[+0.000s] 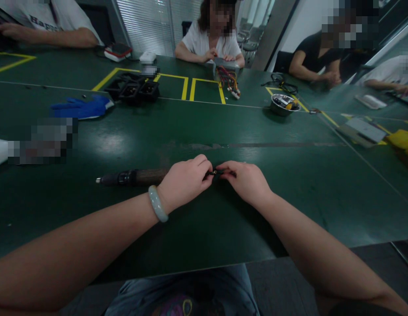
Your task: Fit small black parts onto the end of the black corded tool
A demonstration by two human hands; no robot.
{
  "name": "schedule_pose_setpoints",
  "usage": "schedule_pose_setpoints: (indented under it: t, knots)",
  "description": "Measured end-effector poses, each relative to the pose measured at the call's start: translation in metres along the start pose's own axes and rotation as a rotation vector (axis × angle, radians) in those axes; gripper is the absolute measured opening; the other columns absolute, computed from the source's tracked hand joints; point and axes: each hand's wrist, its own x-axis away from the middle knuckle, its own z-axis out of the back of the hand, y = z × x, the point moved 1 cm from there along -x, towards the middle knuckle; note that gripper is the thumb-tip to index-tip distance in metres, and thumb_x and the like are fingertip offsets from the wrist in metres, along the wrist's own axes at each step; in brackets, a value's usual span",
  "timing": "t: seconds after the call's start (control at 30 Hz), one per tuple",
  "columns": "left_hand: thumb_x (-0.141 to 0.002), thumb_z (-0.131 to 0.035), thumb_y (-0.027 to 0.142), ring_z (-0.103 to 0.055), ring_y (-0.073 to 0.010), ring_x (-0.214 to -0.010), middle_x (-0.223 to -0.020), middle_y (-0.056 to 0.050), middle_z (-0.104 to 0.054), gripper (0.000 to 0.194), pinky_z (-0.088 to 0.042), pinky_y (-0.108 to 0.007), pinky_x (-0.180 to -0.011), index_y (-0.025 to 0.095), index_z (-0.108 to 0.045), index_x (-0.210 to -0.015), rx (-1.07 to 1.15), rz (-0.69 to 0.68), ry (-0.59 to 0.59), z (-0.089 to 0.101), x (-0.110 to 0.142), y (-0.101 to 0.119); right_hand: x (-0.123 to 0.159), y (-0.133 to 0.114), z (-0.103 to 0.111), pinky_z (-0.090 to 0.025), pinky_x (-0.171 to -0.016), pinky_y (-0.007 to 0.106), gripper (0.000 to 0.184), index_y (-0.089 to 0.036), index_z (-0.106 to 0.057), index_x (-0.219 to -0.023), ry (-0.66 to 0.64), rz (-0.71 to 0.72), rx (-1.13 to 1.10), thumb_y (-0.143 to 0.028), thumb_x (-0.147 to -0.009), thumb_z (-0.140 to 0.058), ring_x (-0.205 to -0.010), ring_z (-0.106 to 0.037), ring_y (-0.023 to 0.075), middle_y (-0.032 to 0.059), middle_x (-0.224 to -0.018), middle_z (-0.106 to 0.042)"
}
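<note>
An electric screwdriver [134, 177] with a dark body and a silver tip lies on the green table, its tip pointing left. Its rear end disappears behind my left hand [187, 177], which has a pale green bangle at the wrist. The left fingers pinch a small dark connector [209, 174] close to the tool's tail. My right hand [245, 179] is closed on a thin dark cable end [220, 172] facing it. A small brassy spot shows between the fingertips. Whether the two pieces are joined I cannot tell, as the fingers cover most of them.
Beyond my hands lie a blue glove [80, 108], black frame-like parts [133, 89] and a metal bowl [283, 110] of small parts. Across the table [197, 125], a person handles a grey box with coloured wires [227, 70]. Other people sit around. Yellow cloth [403, 142] lies far right.
</note>
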Motion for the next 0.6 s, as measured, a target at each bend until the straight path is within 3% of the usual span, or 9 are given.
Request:
schedule_pose_setpoints:
  t: [0.2, 0.6]
  knots:
    - [-0.090, -0.051, 0.031, -0.057, -0.0143, -0.078, -0.099, -0.005, -0.058, 0.019, -0.044, -0.026, -0.063, 0.016, -0.060, -0.097, 0.010, -0.003, 0.010, 0.0000, 0.0002, -0.0006, 0.0010, 0.0006, -0.0038, -0.048, -0.088, 0.033, 0.020, -0.027, -0.072, -0.098, 0.046, 0.012, -0.019, -0.017, -0.084, -0.063, -0.091, -0.065, 0.0165, -0.0040, -0.100, -0.071]
    - [-0.089, -0.053, 0.030, -0.058, -0.0137, -0.076, -0.098, -0.004, -0.058, 0.017, -0.044, -0.026, -0.061, 0.017, -0.061, -0.096, 0.008, 0.008, 0.013, -0.0002, -0.0001, -0.0003, 0.0019, 0.0073, -0.0077, -0.052, -0.075, 0.026, 0.012, -0.026, -0.073, -0.087, -0.005, -0.147, -0.381, -0.020, -0.079, -0.068, -0.078, -0.066, 0.0121, -0.0046, -0.088, -0.071]
